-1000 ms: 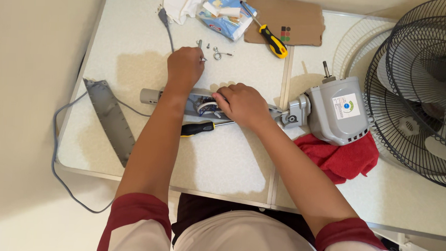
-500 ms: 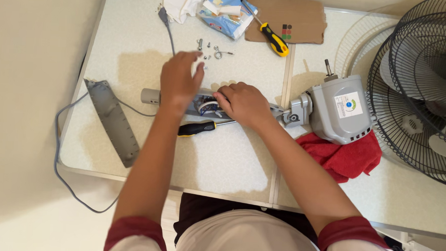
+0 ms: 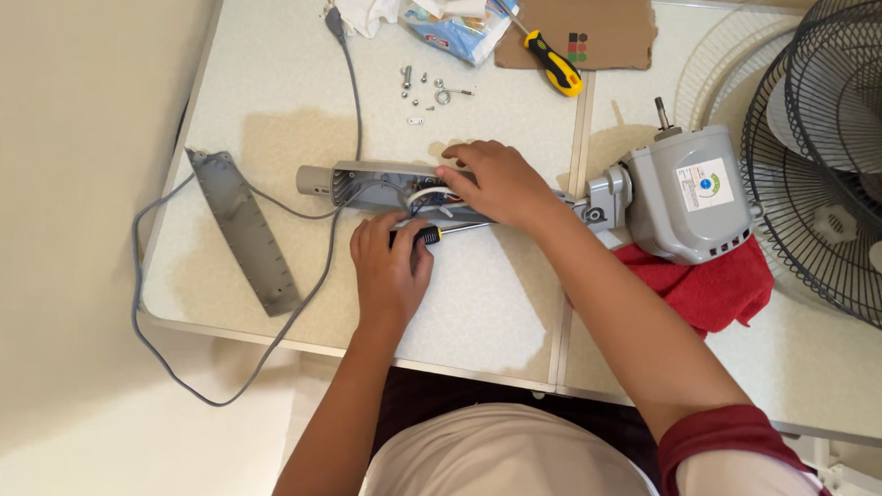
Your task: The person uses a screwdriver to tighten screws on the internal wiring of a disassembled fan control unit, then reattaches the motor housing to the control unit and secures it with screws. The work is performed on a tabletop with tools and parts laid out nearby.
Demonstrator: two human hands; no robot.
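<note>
The long grey fan neck point(image 3: 364, 185) lies open, wires showing; right hand point(image 3: 498, 181) presses it, left hand point(image 3: 390, 271) grips a black screwdriver point(image 3: 432, 235)

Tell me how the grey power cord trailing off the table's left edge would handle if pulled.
The grey power cord looks floppy: it loops loosely and sags below the table edge. It probably drags the open fan housing, since it runs into it. Likely light, being thin.
</note>
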